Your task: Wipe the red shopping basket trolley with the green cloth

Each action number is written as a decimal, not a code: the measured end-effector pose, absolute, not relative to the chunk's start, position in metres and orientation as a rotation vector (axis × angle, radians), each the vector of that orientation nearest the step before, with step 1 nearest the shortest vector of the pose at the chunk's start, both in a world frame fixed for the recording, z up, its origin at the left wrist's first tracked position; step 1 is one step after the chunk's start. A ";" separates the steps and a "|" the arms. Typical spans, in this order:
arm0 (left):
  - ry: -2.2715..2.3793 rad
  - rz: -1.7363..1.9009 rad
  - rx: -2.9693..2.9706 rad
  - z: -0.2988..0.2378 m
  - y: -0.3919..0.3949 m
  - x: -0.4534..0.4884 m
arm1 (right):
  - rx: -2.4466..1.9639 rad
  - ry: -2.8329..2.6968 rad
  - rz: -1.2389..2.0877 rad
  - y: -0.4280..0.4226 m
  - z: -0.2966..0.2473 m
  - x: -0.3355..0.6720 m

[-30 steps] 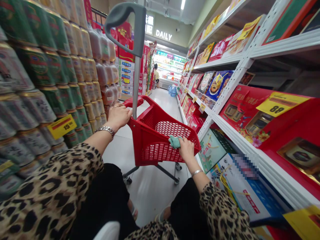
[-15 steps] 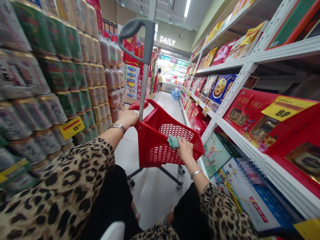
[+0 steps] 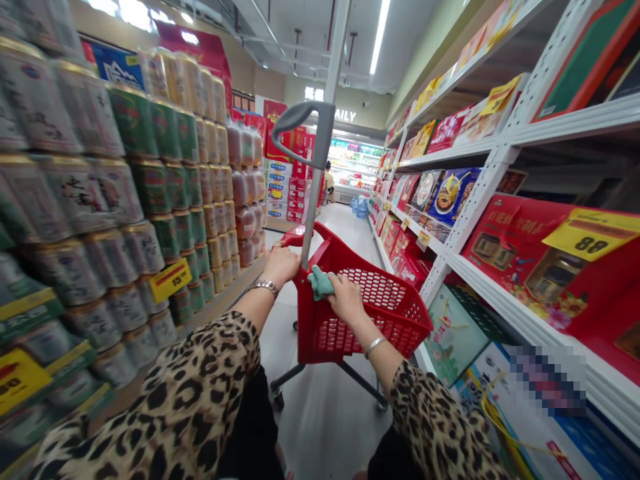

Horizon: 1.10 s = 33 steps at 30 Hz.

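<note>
A red plastic trolley basket [image 3: 380, 320] on wheels stands in the aisle in front of me, with a tall grey handle [image 3: 313, 150] rising from its left side. My left hand [image 3: 280, 263] grips the basket's left rim next to the handle's pole. My right hand [image 3: 345, 300] presses a green cloth [image 3: 320, 283] against the near rim, fingers closed on the cloth. Both sleeves are leopard print, each wrist with a silver band.
Stacked cans and bottles [image 3: 150, 200] with yellow price tags fill the left side. White shelves [image 3: 500, 153] of red gift boxes run along the right, with boxed goods [image 3: 455, 333] on the bottom shelf by the basket. A person [image 3: 329, 183] stands far down the aisle.
My right hand slid the green cloth leftward along the near rim, toward the handle pole. The view tilted up and shifted, and my left hand kept its grip on the left rim.
</note>
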<state>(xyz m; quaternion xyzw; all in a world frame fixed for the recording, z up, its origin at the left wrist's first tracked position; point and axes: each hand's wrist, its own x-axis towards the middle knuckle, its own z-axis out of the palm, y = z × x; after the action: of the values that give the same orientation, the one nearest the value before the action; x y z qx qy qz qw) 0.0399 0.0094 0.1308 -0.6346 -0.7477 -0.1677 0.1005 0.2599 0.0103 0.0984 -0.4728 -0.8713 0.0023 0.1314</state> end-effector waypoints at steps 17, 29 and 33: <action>-1.946 -0.813 -1.578 0.111 -0.018 0.069 | -1.457 -2.450 0.033 0.018 0.066 0.315; -1.893 -0.918 -1.576 0.106 -0.024 0.069 | -1.463 -2.374 0.080 0.012 0.041 0.363; -1.850 -0.941 -1.579 0.104 -0.024 0.069 | -1.457 -2.343 0.042 0.011 0.030 0.377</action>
<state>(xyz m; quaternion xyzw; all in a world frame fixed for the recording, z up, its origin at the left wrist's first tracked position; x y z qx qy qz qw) 0.0686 -0.0244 0.1041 -0.5841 -0.6844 -0.3479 0.2635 0.3775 0.0109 0.0299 -0.5185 -0.8336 0.0150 0.1899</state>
